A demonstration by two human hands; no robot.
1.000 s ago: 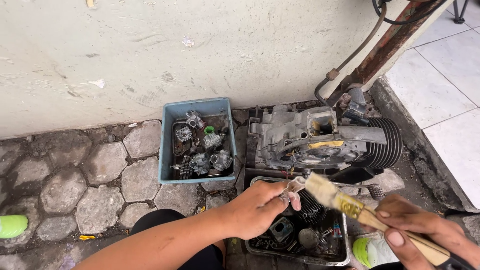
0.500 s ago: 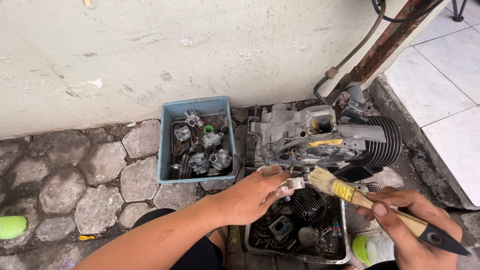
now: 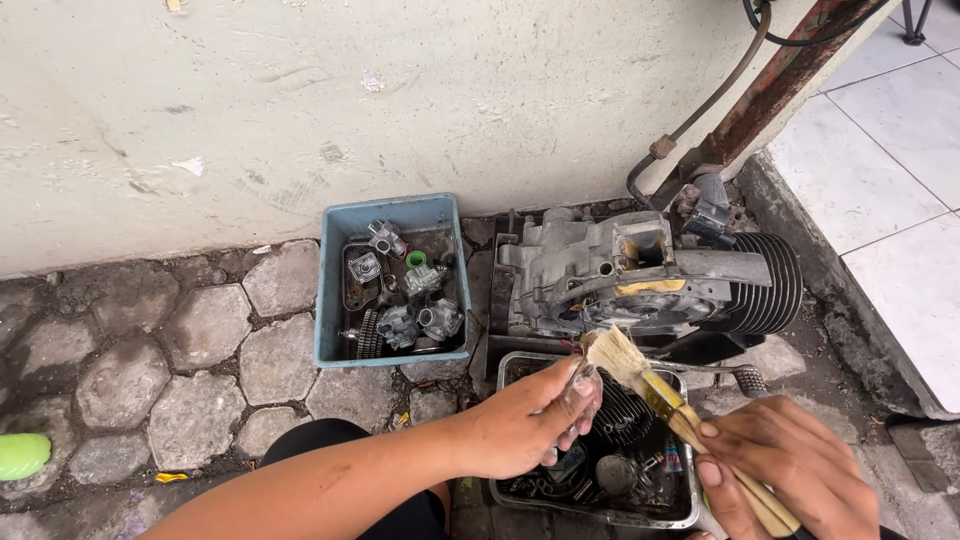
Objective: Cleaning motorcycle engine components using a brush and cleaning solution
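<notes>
Head view, left to right. A green object (image 3: 22, 455) lies at the far left on the stone paving (image 3: 130, 370). A blue plastic bin (image 3: 393, 212) holds small metal engine parts. The left hand (image 3: 525, 420) is closed around a small metal part (image 3: 583, 378), held above a metal tray (image 3: 520, 368) of dark, oily components. Behind the tray rests a grey engine block (image 3: 640, 275) with a finned cylinder. The right hand (image 3: 790, 475) grips the wooden handle of a paintbrush (image 3: 640, 372), its bristles just beside the held part. The step in hand appears to be brush-cleaning; the next stroke likely calls for turning the part to expose unbrushed faces.
</notes>
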